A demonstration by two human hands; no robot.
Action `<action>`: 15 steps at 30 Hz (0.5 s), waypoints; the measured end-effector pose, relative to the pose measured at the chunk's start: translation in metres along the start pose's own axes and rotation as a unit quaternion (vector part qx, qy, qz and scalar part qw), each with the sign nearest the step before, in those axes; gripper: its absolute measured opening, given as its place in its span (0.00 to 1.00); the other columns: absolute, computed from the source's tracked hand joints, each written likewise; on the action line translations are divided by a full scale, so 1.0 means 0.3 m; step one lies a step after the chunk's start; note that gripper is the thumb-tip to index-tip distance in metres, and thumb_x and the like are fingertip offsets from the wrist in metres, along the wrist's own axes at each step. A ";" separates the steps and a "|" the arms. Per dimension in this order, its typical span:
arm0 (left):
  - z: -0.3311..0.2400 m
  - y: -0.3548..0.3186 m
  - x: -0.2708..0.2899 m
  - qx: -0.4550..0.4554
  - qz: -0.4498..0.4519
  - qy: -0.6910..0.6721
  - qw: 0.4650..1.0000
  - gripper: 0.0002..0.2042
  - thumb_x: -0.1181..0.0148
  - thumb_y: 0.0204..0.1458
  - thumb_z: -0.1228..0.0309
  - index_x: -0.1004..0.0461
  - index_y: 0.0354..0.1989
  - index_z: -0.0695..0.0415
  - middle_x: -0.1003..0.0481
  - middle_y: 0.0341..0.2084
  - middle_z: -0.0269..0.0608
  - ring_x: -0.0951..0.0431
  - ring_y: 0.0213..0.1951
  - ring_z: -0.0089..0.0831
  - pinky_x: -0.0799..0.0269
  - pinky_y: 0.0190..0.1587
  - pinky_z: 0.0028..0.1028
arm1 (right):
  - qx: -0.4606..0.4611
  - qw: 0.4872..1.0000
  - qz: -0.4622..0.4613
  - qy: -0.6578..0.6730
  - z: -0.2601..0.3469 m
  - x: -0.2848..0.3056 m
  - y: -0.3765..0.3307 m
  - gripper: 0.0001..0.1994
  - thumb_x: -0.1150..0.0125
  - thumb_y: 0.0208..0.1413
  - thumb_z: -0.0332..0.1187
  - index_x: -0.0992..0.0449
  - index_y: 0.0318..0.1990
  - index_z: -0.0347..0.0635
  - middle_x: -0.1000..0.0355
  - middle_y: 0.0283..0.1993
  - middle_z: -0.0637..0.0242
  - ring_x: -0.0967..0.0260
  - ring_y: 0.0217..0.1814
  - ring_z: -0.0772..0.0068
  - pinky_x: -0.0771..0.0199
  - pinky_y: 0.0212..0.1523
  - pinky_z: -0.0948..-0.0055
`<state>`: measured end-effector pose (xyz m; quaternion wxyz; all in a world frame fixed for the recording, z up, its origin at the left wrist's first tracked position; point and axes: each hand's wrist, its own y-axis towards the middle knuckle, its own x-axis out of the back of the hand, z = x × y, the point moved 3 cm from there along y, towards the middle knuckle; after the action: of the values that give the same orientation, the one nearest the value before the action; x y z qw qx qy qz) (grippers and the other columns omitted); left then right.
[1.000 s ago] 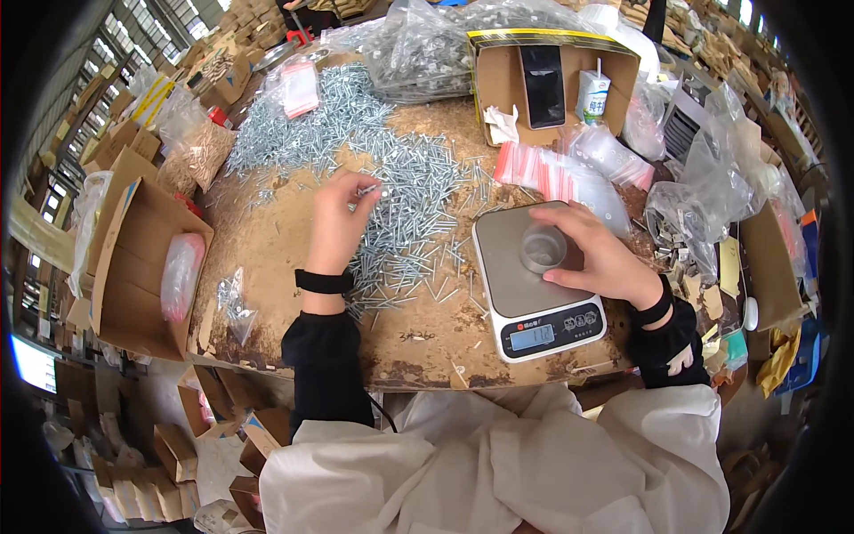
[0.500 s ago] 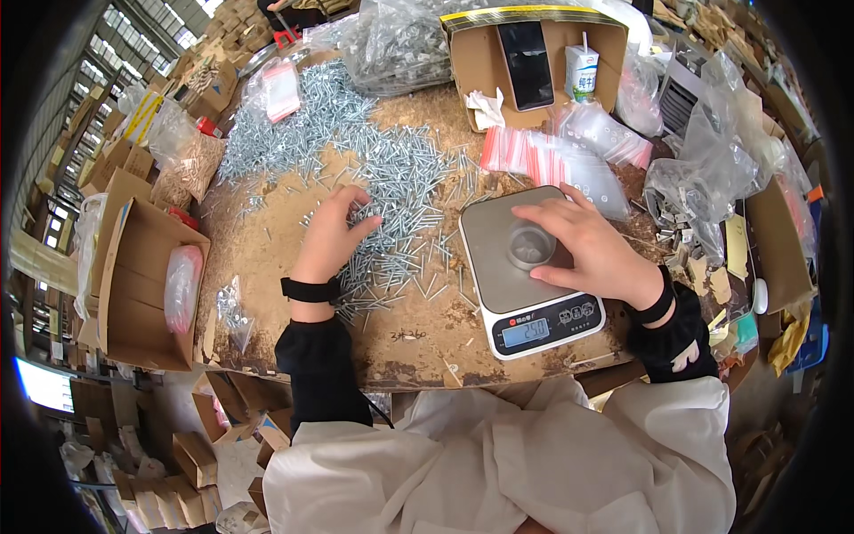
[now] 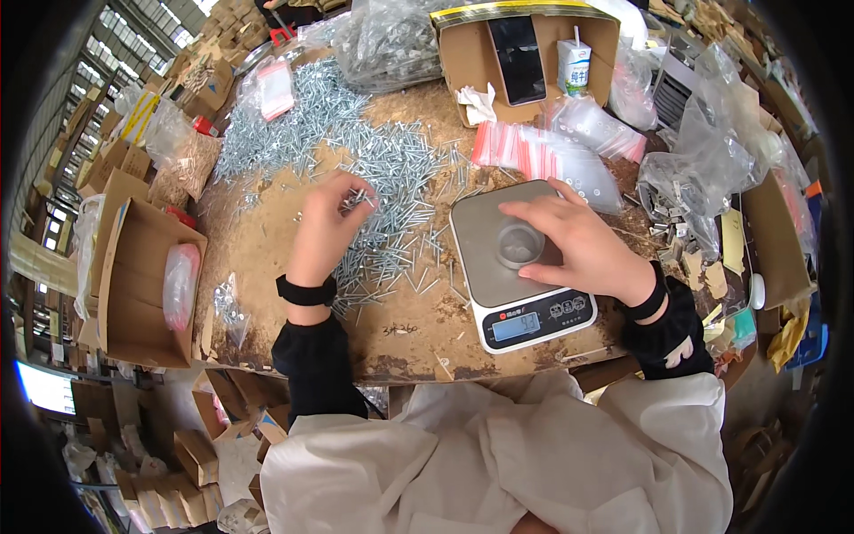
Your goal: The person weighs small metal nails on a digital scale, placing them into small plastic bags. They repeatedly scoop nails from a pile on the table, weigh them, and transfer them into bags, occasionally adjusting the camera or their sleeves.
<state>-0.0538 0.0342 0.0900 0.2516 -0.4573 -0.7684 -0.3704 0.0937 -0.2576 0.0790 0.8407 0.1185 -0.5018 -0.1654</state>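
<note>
Over the right side of the heap of silver screws [image 3: 391,160], my left hand [image 3: 331,218] is closed, with a few screws [image 3: 358,198] pinched at its fingertips. My right hand [image 3: 583,245] curves around a small clear round cup [image 3: 519,246], thumb on the near side and fingers on the far side. The cup is on the steel plate of a white digital scale [image 3: 480,214], whose lit display faces me. Whether the cup rests fully on the plate or is slightly raised, I cannot tell.
Behind the scale lie red-edged clear zip bags [image 3: 543,160]. An open carton [image 3: 569,53] holds a phone [image 3: 518,60] and a drink carton [image 3: 575,67]. At the left stands a cardboard box [image 3: 147,285] beside a small bag of hardware [image 3: 231,311]. Metal pieces and plastic bags [image 3: 703,169] crowd the right.
My left hand has turned and drawn its fingers together, and screws now show between them. My right hand keeps its place around the cup. The scale's reading has changed. The whole view has shifted slightly.
</note>
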 end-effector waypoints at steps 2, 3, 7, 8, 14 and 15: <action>-0.097 0.023 -0.016 -0.055 -0.008 -0.034 0.998 0.06 0.34 0.50 0.80 0.24 0.35 0.61 0.25 0.33 0.38 0.24 0.35 0.28 0.29 0.33 0.25 | 0.011 1.000 -0.001 -0.003 0.004 0.001 0.006 0.36 0.27 0.45 0.36 0.34 0.64 0.41 0.27 0.42 0.60 0.30 0.52 0.55 0.46 0.69 0.50; -0.150 0.032 -0.035 -0.083 -0.010 -0.052 0.995 0.06 0.34 0.50 0.80 0.24 0.35 0.61 0.25 0.33 0.38 0.24 0.36 0.28 0.29 0.34 0.25 | 0.014 1.000 -0.008 -0.009 0.003 -0.001 0.003 0.36 0.27 0.45 0.36 0.34 0.64 0.40 0.27 0.43 0.59 0.30 0.53 0.54 0.44 0.68 0.51; -0.337 0.048 -0.151 -0.179 0.037 -0.182 0.966 0.06 0.35 0.49 0.79 0.25 0.35 0.61 0.25 0.34 0.40 0.23 0.38 0.34 0.27 0.39 0.29 | 0.015 0.998 -0.055 -0.011 -0.005 -0.020 0.006 0.39 0.27 0.44 0.37 0.36 0.66 0.39 0.28 0.49 0.54 0.33 0.56 0.50 0.40 0.65 0.54; -0.360 0.055 -0.197 -0.233 0.029 -0.199 0.952 0.07 0.35 0.49 0.79 0.25 0.36 0.60 0.25 0.35 0.41 0.23 0.39 0.36 0.27 0.40 0.30 | 0.015 0.997 -0.072 -0.007 -0.004 -0.024 0.009 0.40 0.27 0.43 0.37 0.37 0.66 0.38 0.28 0.51 0.53 0.33 0.57 0.48 0.40 0.65 0.55; -0.383 0.019 -0.326 -0.232 0.064 -0.203 0.949 0.10 0.33 0.47 0.77 0.25 0.38 0.59 0.25 0.38 0.43 0.22 0.42 0.43 0.27 0.45 0.34 | 0.000 0.995 -0.087 0.040 -0.010 -0.036 0.002 0.53 0.25 0.41 0.36 0.52 0.74 0.37 0.29 0.53 0.49 0.34 0.58 0.44 0.41 0.66 0.52; -0.366 0.017 -0.334 -0.216 0.081 -0.215 0.949 0.10 0.33 0.47 0.77 0.25 0.38 0.59 0.25 0.38 0.43 0.22 0.42 0.43 0.27 0.45 0.33 | 0.009 0.995 -0.089 0.041 -0.010 -0.036 0.002 0.54 0.25 0.41 0.36 0.53 0.74 0.37 0.29 0.53 0.49 0.34 0.58 0.44 0.41 0.66 0.52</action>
<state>0.0016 -0.1037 0.0849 0.0047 -0.6304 -0.6659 -0.3990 0.0918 -0.2527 0.0691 0.8414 0.1772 -0.4559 -0.2298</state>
